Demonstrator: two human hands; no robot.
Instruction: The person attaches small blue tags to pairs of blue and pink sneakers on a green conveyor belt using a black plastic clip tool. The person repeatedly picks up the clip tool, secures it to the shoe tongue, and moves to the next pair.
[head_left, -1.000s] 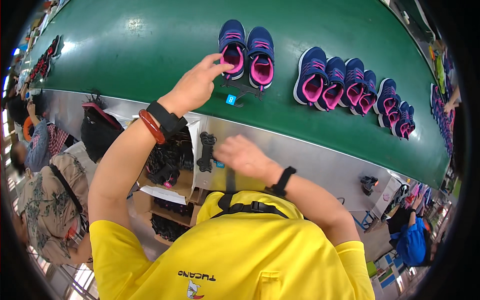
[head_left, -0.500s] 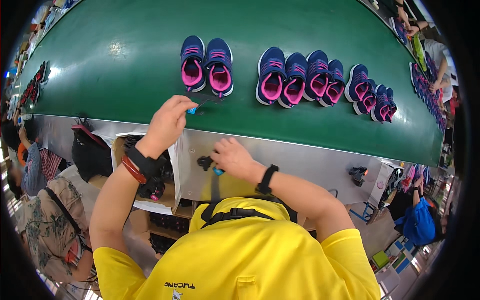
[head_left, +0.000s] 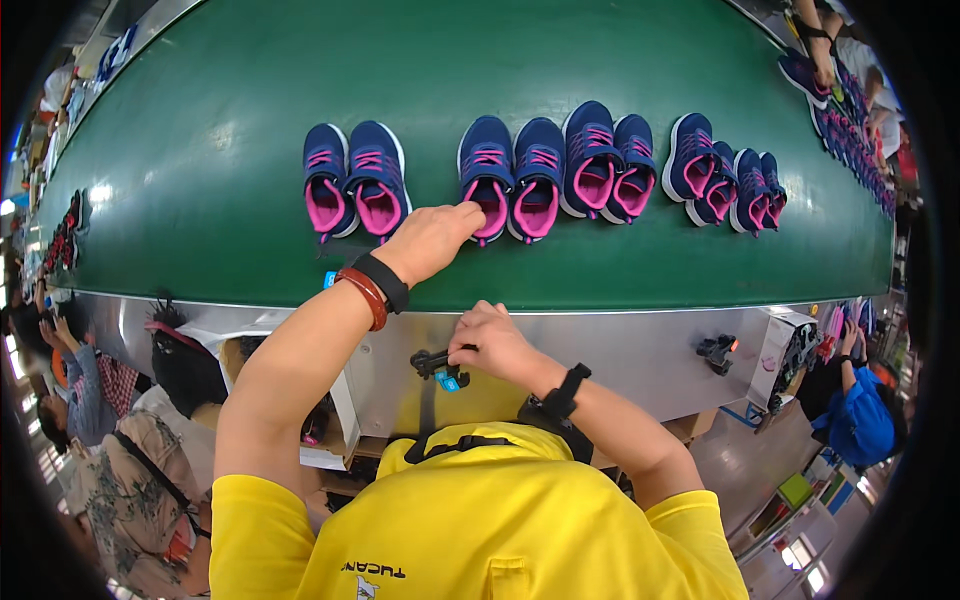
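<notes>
The left hand [head_left: 432, 238] reaches out over the green belt [head_left: 200, 150], fingers curled, its fingertips touching the heel of a navy and pink shoe [head_left: 487, 175] that stands in a row of pairs. The right hand [head_left: 492, 340] stays near the belt's metal edge, closed around a small black tool [head_left: 432, 362].

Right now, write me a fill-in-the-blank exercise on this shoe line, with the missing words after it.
1. The left hand reaches onto the ____ conveyor belt.
2. Its fingertips touch the heel of a navy shoe with a ____ lining.
3. The right hand holds a small black tool against the ____ side panel.
4. The person wears a ____ shirt.

Missing words: green; pink; metal; yellow
</notes>
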